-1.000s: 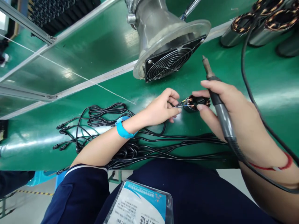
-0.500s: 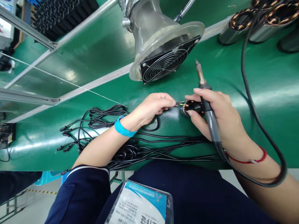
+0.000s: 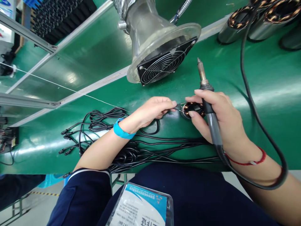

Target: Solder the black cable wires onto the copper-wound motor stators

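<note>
Between thumb and fingertips, my left hand (image 3: 156, 110) pinches thin wires (image 3: 180, 106) that run to a motor stator (image 3: 185, 112). Copper windings show at the stator's ring-shaped end. My right hand (image 3: 225, 122) carries a soldering iron (image 3: 214, 127), its metal tip pointing up and away from me, clear of the wires. The thumb and a fingertip of that same hand rest at the stator's rim. Its far part is hidden behind the iron and hand. Left of and below my left hand lie coiled black cables (image 3: 127, 153).
A fume extractor hood (image 3: 162, 59) with a fan grille hangs beyond my hands. More stators (image 3: 231, 29) stand at the back right. The iron's black cord (image 3: 246, 78) loops around my right forearm. A metal frame (image 3: 94, 80) crosses the green bench, with a black rack (image 3: 62, 18) behind.
The view has shifted slightly. My left hand still pinches the wires and has tilted a little. The iron and my right hand have hardly moved.
</note>
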A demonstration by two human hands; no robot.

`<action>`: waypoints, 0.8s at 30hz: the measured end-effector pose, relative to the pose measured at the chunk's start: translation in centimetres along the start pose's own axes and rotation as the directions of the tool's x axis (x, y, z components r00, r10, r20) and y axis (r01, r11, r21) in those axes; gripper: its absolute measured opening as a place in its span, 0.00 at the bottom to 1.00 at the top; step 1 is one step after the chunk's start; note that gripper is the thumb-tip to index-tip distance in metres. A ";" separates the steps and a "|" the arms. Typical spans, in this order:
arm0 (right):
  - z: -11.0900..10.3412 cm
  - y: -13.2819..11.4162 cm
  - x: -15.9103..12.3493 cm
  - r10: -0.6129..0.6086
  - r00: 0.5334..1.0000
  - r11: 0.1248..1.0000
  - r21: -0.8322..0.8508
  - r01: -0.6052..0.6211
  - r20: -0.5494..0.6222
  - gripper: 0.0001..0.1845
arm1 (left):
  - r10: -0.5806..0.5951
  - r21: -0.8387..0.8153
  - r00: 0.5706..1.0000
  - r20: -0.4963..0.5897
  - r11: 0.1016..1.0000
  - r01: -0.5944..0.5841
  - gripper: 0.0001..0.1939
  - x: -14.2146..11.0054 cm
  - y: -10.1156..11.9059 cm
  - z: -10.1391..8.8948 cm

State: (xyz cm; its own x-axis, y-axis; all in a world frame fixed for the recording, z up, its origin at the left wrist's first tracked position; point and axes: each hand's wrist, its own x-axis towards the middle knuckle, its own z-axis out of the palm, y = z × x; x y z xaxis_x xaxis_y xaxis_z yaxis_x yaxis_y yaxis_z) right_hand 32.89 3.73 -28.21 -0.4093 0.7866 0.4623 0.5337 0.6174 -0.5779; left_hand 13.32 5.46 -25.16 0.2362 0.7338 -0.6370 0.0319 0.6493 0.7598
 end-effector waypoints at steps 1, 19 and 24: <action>0.0 0.0 0.0 0.010 1.000 1.000 0.002 -0.010 0.002 0.30 | 0.005 0.000 1.000 -0.003 1.000 -0.005 0.12 0.0 0.0 0.0; 0.2 0.2 0.0 -0.049 0.999 0.998 -0.049 0.048 -0.013 0.31 | 0.047 -0.001 0.992 0.115 0.999 -0.047 0.10 -0.4 0.0 0.2; 0.4 -0.2 0.1 -0.028 0.994 1.000 0.001 0.028 -0.108 0.27 | 0.092 0.134 0.964 0.249 0.983 -0.128 0.07 -0.2 -0.5 0.7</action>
State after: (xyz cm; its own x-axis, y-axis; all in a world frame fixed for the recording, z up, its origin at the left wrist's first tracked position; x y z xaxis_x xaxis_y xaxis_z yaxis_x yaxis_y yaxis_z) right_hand 32.46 3.67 -28.30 -0.3417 0.7635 0.5480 0.5211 0.6392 -0.5656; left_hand 13.97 4.88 -25.36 0.4722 0.7173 -0.5123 0.1316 0.5173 0.8456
